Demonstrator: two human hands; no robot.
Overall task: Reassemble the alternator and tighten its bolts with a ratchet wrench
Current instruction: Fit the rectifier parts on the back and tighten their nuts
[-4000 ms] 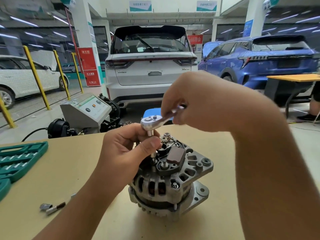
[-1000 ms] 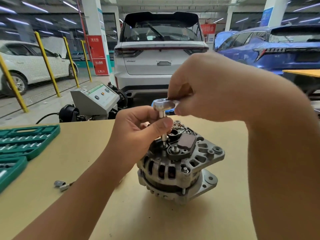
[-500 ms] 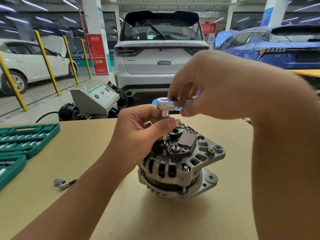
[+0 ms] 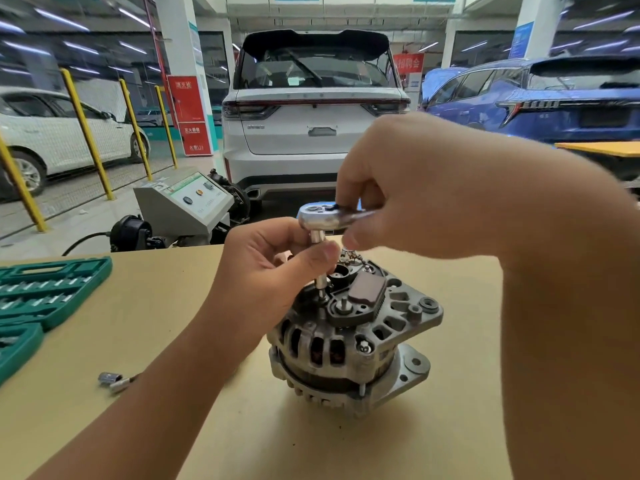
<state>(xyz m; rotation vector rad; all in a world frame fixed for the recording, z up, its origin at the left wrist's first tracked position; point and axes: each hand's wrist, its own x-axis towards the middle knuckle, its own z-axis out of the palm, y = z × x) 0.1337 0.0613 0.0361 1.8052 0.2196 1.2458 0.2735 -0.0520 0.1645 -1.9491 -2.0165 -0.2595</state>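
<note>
The grey alternator [image 4: 349,341] stands upright on the tan table [image 4: 138,341], its rear end with the brown regulator cap facing up. A chrome ratchet wrench [image 4: 320,218] sits above it, with a thin extension and socket [image 4: 320,282] running down onto a bolt on the rear housing. My left hand [image 4: 273,271] pinches the extension between thumb and fingers. My right hand [image 4: 415,195] grips the ratchet's handle, which is mostly hidden under the fingers.
A green socket-set case [image 4: 41,296] lies open at the table's left edge. Two small loose bits [image 4: 112,381] lie near my left forearm. Behind the table are a grey test machine [image 4: 183,206], a white car [image 4: 315,123] and a blue car [image 4: 540,102].
The ratchet handle has swung back and forth over the bolt while my left hand kept steadying the extension. The alternator has not moved.
</note>
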